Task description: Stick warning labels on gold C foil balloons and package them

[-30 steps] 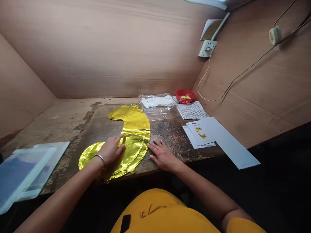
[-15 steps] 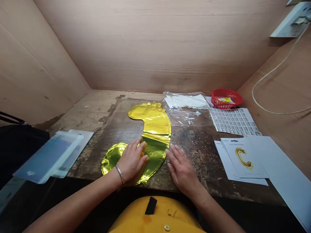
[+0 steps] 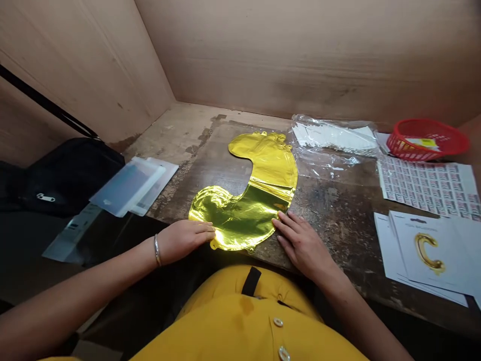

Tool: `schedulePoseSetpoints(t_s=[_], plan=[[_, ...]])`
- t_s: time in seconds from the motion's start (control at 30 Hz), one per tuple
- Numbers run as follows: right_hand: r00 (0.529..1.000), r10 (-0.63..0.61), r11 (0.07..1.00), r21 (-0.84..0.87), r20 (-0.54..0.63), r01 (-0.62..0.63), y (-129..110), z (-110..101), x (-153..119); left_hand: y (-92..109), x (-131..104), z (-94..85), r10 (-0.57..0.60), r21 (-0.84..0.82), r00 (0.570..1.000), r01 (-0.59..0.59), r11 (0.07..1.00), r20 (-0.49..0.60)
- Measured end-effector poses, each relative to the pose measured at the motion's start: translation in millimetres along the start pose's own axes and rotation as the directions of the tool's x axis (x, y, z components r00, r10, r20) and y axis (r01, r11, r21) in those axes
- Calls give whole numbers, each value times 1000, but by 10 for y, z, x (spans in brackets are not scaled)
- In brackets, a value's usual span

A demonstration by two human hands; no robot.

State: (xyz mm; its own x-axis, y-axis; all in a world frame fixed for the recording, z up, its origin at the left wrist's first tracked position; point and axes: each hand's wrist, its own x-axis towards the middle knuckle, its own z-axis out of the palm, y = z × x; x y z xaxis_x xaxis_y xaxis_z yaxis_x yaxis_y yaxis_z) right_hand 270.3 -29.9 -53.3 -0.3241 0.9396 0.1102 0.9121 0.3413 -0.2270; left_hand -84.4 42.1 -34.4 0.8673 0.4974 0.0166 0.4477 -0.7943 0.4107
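Note:
A shiny gold foil balloon [image 3: 240, 215], flat and shaped like a letter C, lies on the dark tabletop, its lower curve near the front edge. My left hand [image 3: 184, 241] is at the balloon's lower left rim, fingers pressed together over the foil; the thumb is hidden, and the rim appears pinched there. At the lower right rim rests my right hand [image 3: 302, 243], palm down with its fingers slightly apart, fingertips touching the foil's edge. A crease band crosses the middle of the balloon, and small tabs show along its rim.
Clear bags of white cards [image 3: 334, 138] lie at the back, beside a red basket [image 3: 428, 138]. A printed sticker sheet [image 3: 428, 185] and balloon cards [image 3: 428, 250] are on the right. Plastic sleeves [image 3: 128, 185] and a black bag [image 3: 71, 175] are at the left.
My left hand has moved from the middle of the balloon to its lower left rim. The lower part of the foil now lies spread out. The view has turned left.

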Motion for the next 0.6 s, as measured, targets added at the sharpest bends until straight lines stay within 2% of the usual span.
schedulePoseSetpoints(t_s=[0.1, 0.23, 0.33, 0.47, 0.53, 0.6], plan=[[1000, -7, 1000, -1, 6, 7, 4, -27, 12, -36, 87, -98, 6, -56, 1000, -6, 998, -4], [1000, -2, 1000, 0, 30, 2, 6, -73, 41, -142, 301, -295, 35, -184, 996, -20, 983, 76], [999, 19, 1000, 4, 45, -20, 9, -88, 51, -251, 423, -393, 29, -295, 990, 12, 956, 136], [998, 40, 998, 50, 58, -43, 21, -129, 44, -333, 507, -464, -143, -387, 982, 181, 904, 125], [996, 47, 994, 92, 73, -54, 18, -202, 57, -334, 541, -485, -211, -477, 971, 240, 845, 115], [997, 78, 987, 139, 18, -80, -10, -322, 112, -324, 582, -496, -230, -582, 965, 259, 771, 126]])
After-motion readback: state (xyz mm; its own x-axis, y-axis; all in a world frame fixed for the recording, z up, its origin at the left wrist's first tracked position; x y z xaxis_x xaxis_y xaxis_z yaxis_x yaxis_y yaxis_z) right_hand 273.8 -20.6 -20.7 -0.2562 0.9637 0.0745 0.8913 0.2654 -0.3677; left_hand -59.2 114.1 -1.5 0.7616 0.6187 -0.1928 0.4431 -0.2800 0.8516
